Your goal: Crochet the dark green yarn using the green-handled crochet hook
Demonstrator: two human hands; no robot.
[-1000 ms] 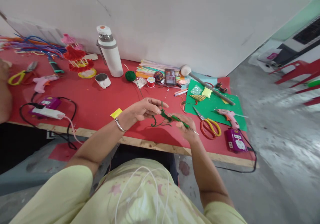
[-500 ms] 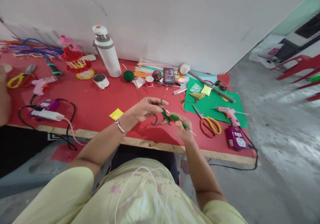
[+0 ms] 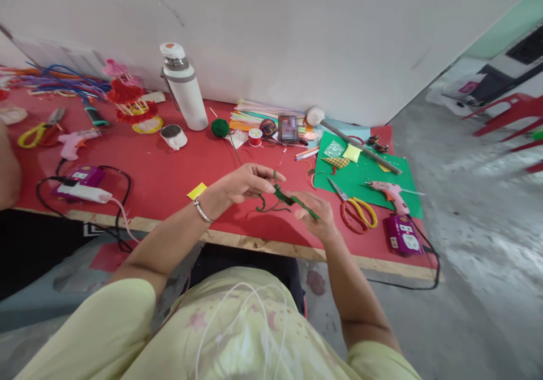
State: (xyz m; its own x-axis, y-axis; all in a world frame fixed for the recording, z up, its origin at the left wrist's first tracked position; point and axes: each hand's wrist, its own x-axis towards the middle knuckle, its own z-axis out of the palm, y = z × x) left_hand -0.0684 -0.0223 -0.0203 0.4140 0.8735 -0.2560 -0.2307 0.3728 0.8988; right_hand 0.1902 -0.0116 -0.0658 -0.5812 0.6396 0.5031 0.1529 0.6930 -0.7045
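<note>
My left hand (image 3: 251, 182) pinches a small piece of dark green crochet (image 3: 283, 195), with a yarn strand running up over the forefinger. A loose green tail hangs below it. In my right hand (image 3: 316, 213) is a crochet hook (image 3: 309, 207) with a green handle, blurred by motion and slanting down to the right. Its tip lies at the crochet work, too smeared to tell whether it sits in a stitch. The green yarn ball (image 3: 220, 128) rests farther back on the red table (image 3: 169, 165), a strand trailing from it towards my hands.
Scissors (image 3: 354, 207) and a pink glue gun (image 3: 390, 194) lie to the right near a purple power box (image 3: 404, 236). Behind stand a white flask (image 3: 186, 94) and a cup (image 3: 173, 137). At left are another glue gun (image 3: 76, 142), cables and another person's arm (image 3: 7, 168).
My right hand has shifted slightly right and opened its hold a little, and the hook has turned steeper. My left hand stays almost in place. The view has shifted slightly.
</note>
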